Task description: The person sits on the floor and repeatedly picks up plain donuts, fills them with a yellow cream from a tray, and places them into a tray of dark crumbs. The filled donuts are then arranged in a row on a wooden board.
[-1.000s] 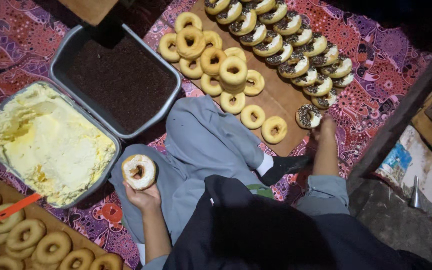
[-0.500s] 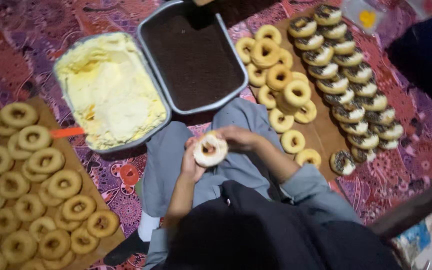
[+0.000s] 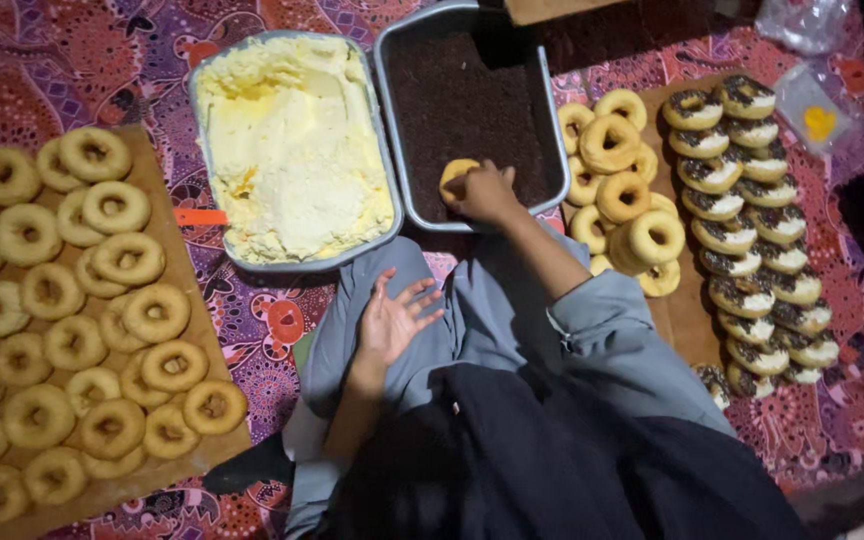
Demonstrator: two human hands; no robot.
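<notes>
Along the left edge of the frame, plain golden ring doughnuts (image 3: 72, 320) lie in rows on a brown board (image 3: 188, 290). At upper centre sits a grey metal tray of pale yellow cream (image 3: 292, 150). Below it, the left hand (image 3: 392, 318) rests empty on the knee, fingers spread. The right hand (image 3: 482, 192) pinches one golden ring doughnut (image 3: 454, 175) face-down into a grey metal tray of dark brown sprinkles (image 3: 467, 110). At right, sprinkle-topped doughnuts (image 3: 762, 230) line another board.
</notes>
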